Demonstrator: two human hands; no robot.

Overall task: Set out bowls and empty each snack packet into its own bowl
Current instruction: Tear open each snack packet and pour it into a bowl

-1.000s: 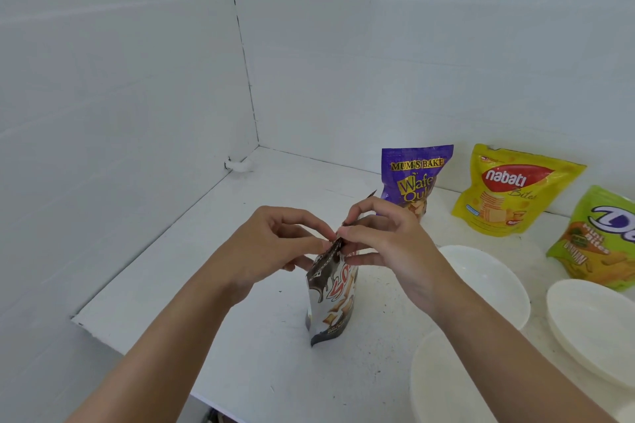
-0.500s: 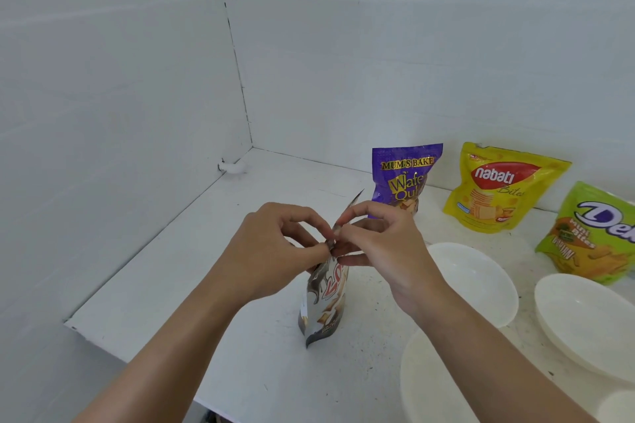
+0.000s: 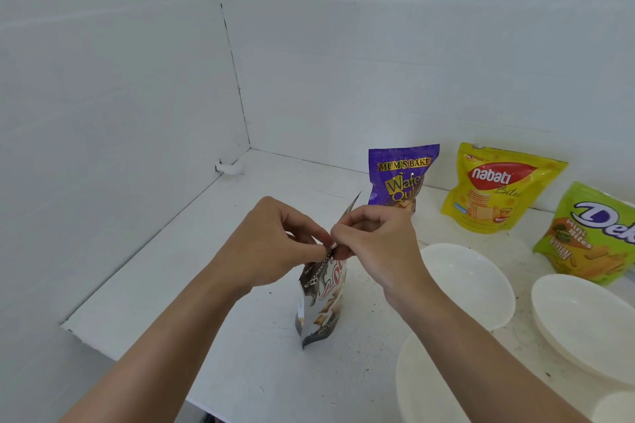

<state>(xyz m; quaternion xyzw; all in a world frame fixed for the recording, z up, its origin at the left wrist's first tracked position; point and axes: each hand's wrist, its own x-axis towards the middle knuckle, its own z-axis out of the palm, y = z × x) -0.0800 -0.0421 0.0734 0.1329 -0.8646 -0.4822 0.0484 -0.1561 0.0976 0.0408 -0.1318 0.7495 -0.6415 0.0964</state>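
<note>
Now | my left hand and right hand pinch, fingers curled, the top of one brown-and-white snack packet upright on the worktop | three packets behind: purple Mum's Bake packet, yellow Nabati packet, green mini-bites packet | four white bowls at right

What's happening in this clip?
A person is opening a brown-and-white snack packet that stands on the white table. The left hand and right hand both pinch its top edge, where a strip sticks up. Nothing has been poured: the white bowls on the right are empty. The purple packet, yellow packet and green packet stand at the back, looking unopened.
</note>
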